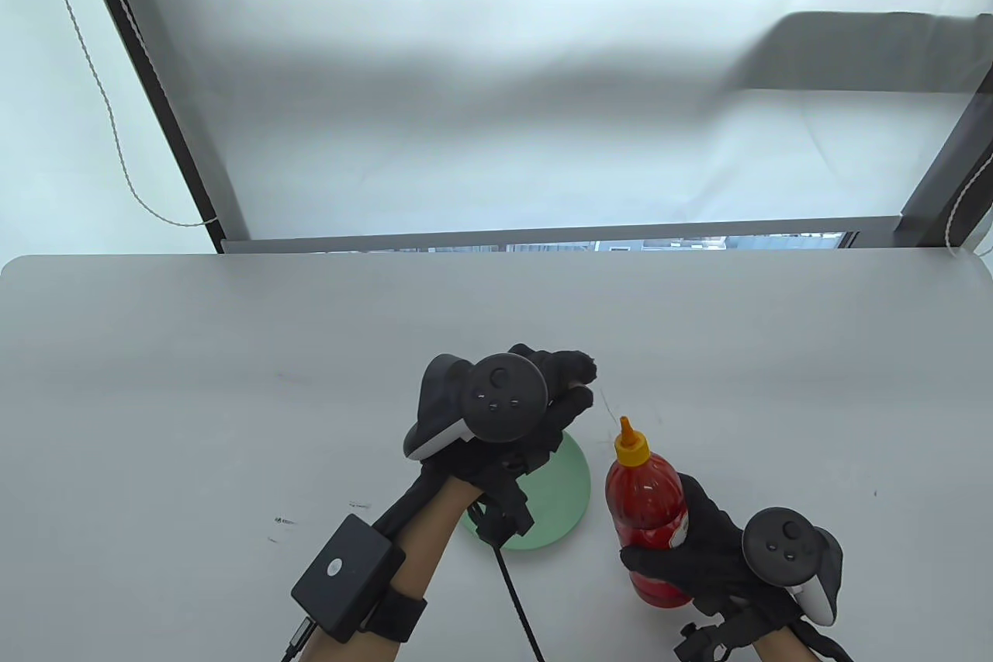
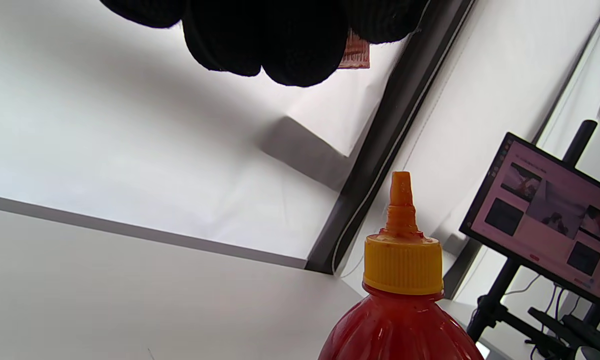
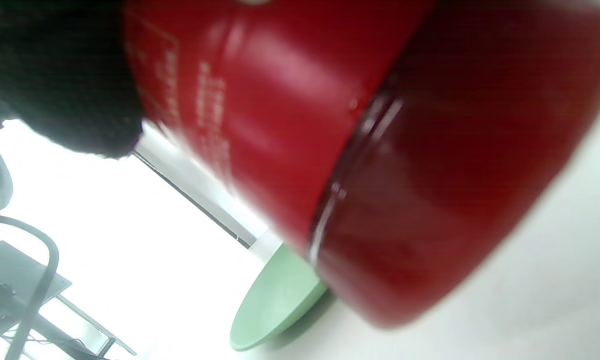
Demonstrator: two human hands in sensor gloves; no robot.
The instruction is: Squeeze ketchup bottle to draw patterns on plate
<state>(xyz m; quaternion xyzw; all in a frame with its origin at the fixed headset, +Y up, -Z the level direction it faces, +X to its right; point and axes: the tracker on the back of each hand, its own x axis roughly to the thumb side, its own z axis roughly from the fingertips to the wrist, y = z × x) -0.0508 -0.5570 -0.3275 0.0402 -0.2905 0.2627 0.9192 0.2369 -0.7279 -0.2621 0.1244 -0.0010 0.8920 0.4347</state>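
Fingers of the right hand (image 1: 714, 545) wrap the lower body of the ketchup bottle (image 1: 648, 511), which stands upright on the table (image 1: 233, 382) just right of the green plate (image 1: 562, 495); only the right wrist view shows the bottle's base, blurred, seemingly on the tabletop, with the plate's rim just behind it. Left hand (image 1: 512, 414) hovers over the plate's far left part, fingers curled loosely with nothing visibly held, though whether they touch the plate cannot be told. From the left wrist view alone come the yellow cap (image 2: 402, 265), its orange nozzle (image 2: 400, 207) uncapped, and a monitor (image 2: 544, 220) off the table's right side. Beyond the hands the tabletop runs bare to its far edge.
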